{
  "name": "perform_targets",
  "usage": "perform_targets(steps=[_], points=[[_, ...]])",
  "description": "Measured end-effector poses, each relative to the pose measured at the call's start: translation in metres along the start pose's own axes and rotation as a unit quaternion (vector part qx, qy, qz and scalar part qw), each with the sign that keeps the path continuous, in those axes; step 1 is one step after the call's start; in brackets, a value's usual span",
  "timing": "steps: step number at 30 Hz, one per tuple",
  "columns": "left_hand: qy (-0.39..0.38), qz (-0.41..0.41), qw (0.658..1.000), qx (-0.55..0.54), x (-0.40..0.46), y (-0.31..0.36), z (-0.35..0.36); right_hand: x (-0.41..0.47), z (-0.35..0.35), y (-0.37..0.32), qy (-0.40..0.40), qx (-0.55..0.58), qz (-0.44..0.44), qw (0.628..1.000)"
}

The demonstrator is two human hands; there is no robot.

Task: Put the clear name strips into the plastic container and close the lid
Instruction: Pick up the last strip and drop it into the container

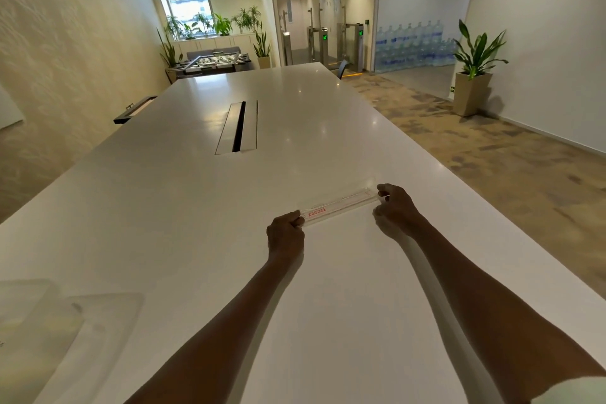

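Fingers of the left hand [284,233] and right hand [395,207] are pinching opposite ends of the clear name strip [339,207], lying on the white desk [196,207]; it looks light, stiff, slippery, so end grips suit.

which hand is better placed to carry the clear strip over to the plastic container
Left. The left hand already grips the clear strip at its near end, and the plastic container lies at the table's near left, on that hand's side.
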State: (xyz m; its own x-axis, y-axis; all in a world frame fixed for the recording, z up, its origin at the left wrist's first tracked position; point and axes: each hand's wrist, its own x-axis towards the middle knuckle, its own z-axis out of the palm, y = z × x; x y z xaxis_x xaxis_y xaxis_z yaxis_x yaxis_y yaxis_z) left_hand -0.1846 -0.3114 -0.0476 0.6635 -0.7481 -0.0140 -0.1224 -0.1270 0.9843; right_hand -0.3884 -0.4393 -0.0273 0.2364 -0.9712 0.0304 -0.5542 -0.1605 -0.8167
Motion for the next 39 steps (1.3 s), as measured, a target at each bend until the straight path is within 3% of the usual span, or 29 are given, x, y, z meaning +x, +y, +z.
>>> perform_targets(steps=[3,9,13,29,39], points=[[0.009,0.011,1.0,-0.007,-0.005,0.01,-0.002,-0.007,0.001,-0.002,0.024,0.004,-0.021,0.999],[-0.011,0.083,0.986,0.146,-0.006,0.019,-0.02,-0.016,0.003,-0.014,0.072,-0.034,-0.065,0.995],[0.004,0.114,0.982,0.15,-0.007,0.023,-0.039,-0.028,0.001,-0.023,0.095,-0.043,-0.102,0.989],[0.023,0.073,0.979,0.191,-0.007,0.012,-0.088,-0.057,0.017,-0.042,-0.003,-0.084,-0.059,0.995],[-0.03,0.108,0.955,0.276,-0.003,0.013,-0.096,-0.061,0.012,-0.041,-0.018,-0.166,-0.097,0.981]])
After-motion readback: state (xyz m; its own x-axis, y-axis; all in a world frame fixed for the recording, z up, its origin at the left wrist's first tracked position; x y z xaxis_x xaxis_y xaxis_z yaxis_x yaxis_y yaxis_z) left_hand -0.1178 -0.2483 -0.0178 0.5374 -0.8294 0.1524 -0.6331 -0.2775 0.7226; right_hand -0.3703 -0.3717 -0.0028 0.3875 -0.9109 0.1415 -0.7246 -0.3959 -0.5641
